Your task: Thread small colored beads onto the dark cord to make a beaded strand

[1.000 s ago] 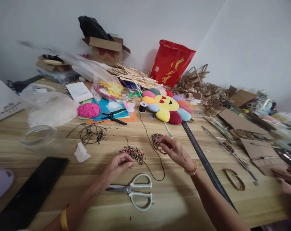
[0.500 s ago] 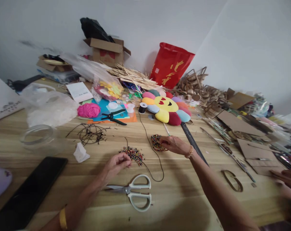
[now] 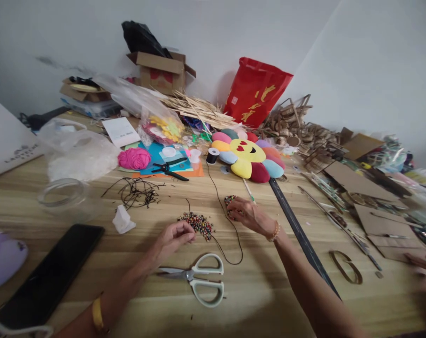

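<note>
My right hand [image 3: 252,216] reaches over a coil of multicoloured beads [image 3: 229,201], its fingers bent down and closed on it; the palm and fingers cover much of the coil. Beside a loose pile of small coloured beads [image 3: 200,223], my left hand [image 3: 175,237] is curled with thumb and fingertips together; whatever is between them is hidden. A thin black cord [image 3: 239,246] runs from a thread spool [image 3: 212,156], loops past the right hand and leads back to the pile. White-handled scissors [image 3: 198,277] lie partly open in front of the left hand.
A black phone [image 3: 54,277], clear jar [image 3: 63,197] and crumpled tissue [image 3: 123,219] lie left. Black cord scraps [image 3: 138,192], pliers [image 3: 170,168], pink yarn [image 3: 134,159] and a flower cushion [image 3: 246,152] sit further back. A dark strip [image 3: 300,234] lies right; another person's hand [image 3: 422,263] shows there.
My right hand has come slightly nearer and now covers more of the bead coil. My left hand stays by the pile. The whole view has shifted a little.
</note>
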Action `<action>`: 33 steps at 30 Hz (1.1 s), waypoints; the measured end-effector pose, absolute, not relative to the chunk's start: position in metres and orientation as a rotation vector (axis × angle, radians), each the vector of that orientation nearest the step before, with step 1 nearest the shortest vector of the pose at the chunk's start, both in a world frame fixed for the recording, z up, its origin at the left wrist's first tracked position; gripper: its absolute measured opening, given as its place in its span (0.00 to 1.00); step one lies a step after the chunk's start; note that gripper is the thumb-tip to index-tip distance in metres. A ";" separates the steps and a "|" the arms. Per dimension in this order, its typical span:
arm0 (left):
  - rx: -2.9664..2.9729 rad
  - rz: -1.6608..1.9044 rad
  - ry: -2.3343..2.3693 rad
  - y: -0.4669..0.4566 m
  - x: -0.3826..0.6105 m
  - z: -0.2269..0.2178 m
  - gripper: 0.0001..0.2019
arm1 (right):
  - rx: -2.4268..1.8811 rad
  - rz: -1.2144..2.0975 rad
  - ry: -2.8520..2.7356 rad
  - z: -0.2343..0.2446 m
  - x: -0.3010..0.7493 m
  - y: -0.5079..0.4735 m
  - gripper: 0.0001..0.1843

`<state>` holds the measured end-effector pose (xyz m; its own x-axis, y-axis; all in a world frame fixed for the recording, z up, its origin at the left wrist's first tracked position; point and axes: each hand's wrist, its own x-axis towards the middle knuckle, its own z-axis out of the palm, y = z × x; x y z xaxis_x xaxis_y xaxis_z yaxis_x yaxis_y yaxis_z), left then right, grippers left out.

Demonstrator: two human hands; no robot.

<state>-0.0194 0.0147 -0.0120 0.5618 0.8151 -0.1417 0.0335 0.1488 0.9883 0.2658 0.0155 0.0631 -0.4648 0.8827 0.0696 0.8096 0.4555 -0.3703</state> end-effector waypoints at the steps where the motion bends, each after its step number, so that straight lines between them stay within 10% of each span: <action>1: 1.344 0.659 0.825 0.015 -0.019 -0.012 0.14 | -1.448 0.442 -2.470 0.064 0.259 0.008 0.07; 17: 1.992 0.519 0.944 -0.001 -0.013 0.008 0.05 | -1.965 0.444 -2.553 0.047 0.187 -0.039 0.05; 27: 1.922 0.840 0.757 -0.005 -0.010 0.003 0.16 | -1.545 0.623 -2.388 0.048 0.188 -0.053 0.04; 33: 2.004 0.752 0.777 -0.005 -0.011 0.006 0.06 | -1.411 0.786 -2.244 0.057 0.188 -0.058 0.04</action>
<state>-0.0107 -0.0054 0.0064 0.6280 0.7466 0.2196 0.2444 -0.4572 0.8551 0.1876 -0.0582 0.0572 -0.4275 0.9038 0.0190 0.6946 0.3418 -0.6330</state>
